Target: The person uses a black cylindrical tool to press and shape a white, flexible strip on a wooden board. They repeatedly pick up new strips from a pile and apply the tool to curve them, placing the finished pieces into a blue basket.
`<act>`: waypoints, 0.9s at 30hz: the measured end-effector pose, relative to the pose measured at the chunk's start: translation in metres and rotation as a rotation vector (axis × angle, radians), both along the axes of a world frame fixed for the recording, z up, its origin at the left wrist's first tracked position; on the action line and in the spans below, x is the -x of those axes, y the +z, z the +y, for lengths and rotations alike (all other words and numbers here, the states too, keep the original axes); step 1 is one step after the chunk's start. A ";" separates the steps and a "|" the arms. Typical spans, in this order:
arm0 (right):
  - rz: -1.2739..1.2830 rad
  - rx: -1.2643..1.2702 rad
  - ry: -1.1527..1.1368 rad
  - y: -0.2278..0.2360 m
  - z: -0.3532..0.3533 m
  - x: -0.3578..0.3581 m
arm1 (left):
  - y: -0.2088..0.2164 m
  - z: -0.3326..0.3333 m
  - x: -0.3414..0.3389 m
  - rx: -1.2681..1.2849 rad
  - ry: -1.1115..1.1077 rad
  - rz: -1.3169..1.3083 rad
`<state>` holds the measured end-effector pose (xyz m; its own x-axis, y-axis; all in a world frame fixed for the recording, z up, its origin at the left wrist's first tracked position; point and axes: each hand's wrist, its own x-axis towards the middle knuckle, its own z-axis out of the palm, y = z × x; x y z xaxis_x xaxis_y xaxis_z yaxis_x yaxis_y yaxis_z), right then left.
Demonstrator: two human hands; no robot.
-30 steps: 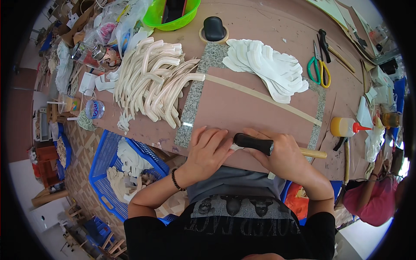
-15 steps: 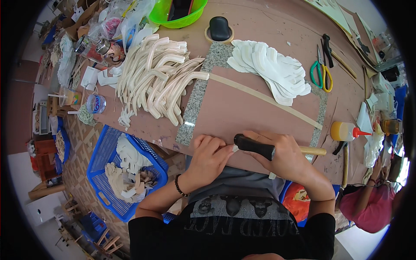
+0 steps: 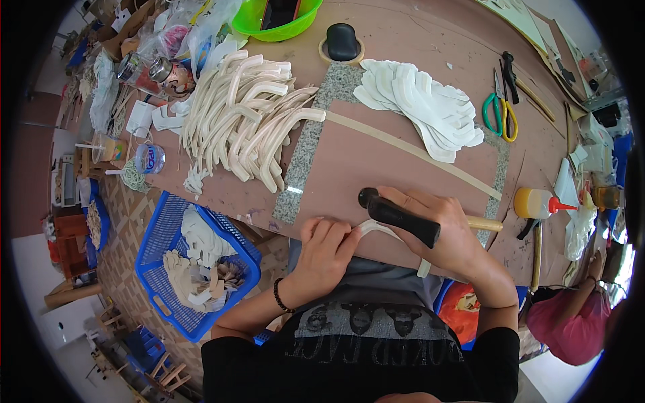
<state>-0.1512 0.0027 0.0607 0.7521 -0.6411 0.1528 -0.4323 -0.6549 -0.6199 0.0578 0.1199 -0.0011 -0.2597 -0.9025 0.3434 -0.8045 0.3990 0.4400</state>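
Near the front edge of the board (image 3: 349, 174), my left hand (image 3: 324, 252) presses its closed fingers on one end of a curved whitish strip (image 3: 377, 226). The strip runs under my right hand (image 3: 443, 232), and a pale end shows below that hand. My right hand grips a hammer (image 3: 406, 220) close to its black head, held just above the strip. The hammer's light wooden handle sticks out to the right. Beyond my hands lies a stack of white curved pieces (image 3: 423, 111). Left of it, a heap of beige curved strips (image 3: 242, 121) covers the table.
A blue basket (image 3: 151, 269) with scraps stands at the lower left. To the right are scissors (image 3: 496, 114) and a glue bottle (image 3: 532, 203) with a red nozzle. A green bowl (image 3: 285, 30) and black rounded object (image 3: 342, 42) stand at the back. Another person (image 3: 568, 322) is at far right.
My right hand and the hammer have moved a little to the right. My left hand has shifted slightly down, and more of the curved strip shows between my hands.
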 end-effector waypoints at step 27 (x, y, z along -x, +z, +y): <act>0.015 0.035 0.136 0.001 0.009 -0.014 | -0.020 0.037 0.013 0.157 0.035 -0.267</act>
<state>-0.1377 0.0119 0.0615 0.8343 -0.5273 0.1611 -0.3472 -0.7293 -0.5895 0.0453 0.1571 -0.0212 -0.3297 -0.8536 0.4034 -0.8977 0.4157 0.1460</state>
